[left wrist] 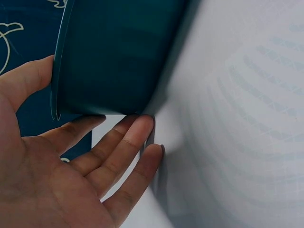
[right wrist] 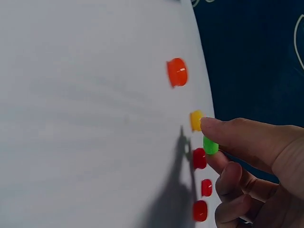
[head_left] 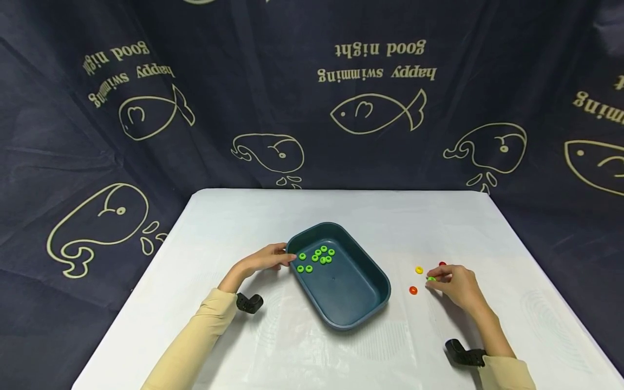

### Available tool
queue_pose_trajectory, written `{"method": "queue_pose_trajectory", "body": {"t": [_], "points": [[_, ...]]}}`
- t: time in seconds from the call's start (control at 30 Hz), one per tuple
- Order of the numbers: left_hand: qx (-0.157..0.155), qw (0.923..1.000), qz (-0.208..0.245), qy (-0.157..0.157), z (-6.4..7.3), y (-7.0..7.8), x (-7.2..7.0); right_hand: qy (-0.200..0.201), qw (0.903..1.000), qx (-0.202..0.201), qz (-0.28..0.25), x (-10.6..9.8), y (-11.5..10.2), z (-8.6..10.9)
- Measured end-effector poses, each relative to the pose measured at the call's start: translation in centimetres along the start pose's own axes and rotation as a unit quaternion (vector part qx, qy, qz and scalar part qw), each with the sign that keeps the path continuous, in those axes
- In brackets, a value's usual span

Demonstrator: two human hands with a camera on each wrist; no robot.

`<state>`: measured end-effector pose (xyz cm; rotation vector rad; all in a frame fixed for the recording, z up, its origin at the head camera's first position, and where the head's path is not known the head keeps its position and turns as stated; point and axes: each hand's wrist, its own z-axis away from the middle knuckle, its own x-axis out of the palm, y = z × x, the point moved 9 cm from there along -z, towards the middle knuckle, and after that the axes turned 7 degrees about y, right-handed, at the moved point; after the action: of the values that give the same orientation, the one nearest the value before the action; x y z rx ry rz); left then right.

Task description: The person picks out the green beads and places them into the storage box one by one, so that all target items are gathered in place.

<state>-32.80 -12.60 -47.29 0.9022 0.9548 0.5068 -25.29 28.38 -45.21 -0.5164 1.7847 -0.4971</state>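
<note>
My left hand (head_left: pixel 265 258) holds the left end of a dark teal plastic bin (head_left: pixel 336 298), with the thumb at its rim and fingertips against the outer wall. Several small green rings (head_left: pixel 309 268) lie inside at that end. To the right of the bin, my right hand (head_left: pixel 460 287) pinches one green ring (right wrist: pixel 210 145) between thumb and index finger, above the table. Close to those fingers lie a yellow ring (head_left: pixel 419 270) and an orange ring (head_left: pixel 413 290). In the right wrist view several red rings (right wrist: pixel 200 158) show beside the fingers; in the head view the hand mostly hides them.
A white cloth covers the table (head_left: pixel 234 216). Behind and at the sides hangs a dark blue curtain (head_left: pixel 273 97) with fish and whale drawings. Each wrist wears a black camera mount, such as the left mount (head_left: pixel 249 303).
</note>
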Motion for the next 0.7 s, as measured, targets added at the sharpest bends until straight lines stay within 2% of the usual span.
{"method": "queue_pose_trajectory", "body": {"t": [0.37, 0.6, 0.7], "points": [[-0.001, 1.0000, 0.007, -0.002, 0.0, 0.0, -0.1, 0.023, 0.9994, -0.026, 0.005, -0.7, -2.0, -2.0], [0.004, 1.0000, 0.005, -0.005, 0.0, 0.2, 0.0, 0.000, 0.9992, -0.019, -0.036, -0.3, -4.0, -3.5], [0.006, 1.0000, 0.005, -0.007, 0.0, 0.2, 0.0, 0.003, 0.9988, -0.027, -0.040, -0.2, -5.2, -4.4]]}}
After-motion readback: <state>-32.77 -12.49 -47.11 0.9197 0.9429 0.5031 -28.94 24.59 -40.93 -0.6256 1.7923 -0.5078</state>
